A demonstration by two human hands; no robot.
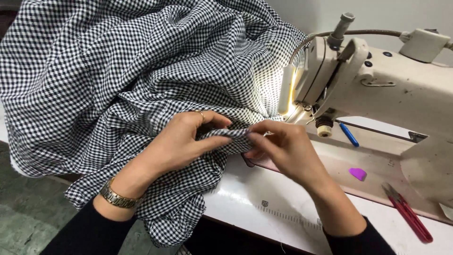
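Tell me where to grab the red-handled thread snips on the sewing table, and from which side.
Grip the red-handled thread snips by the red handles, from the near right: their metal tips point up-left toward the cream sewing machine, and the handles lie free on the white table.

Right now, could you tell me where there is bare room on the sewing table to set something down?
Bare white table lies between the right hand and the red snips. Left of the sewing machine is crowded: checked fabric covers everything, both hands pinching its edge.
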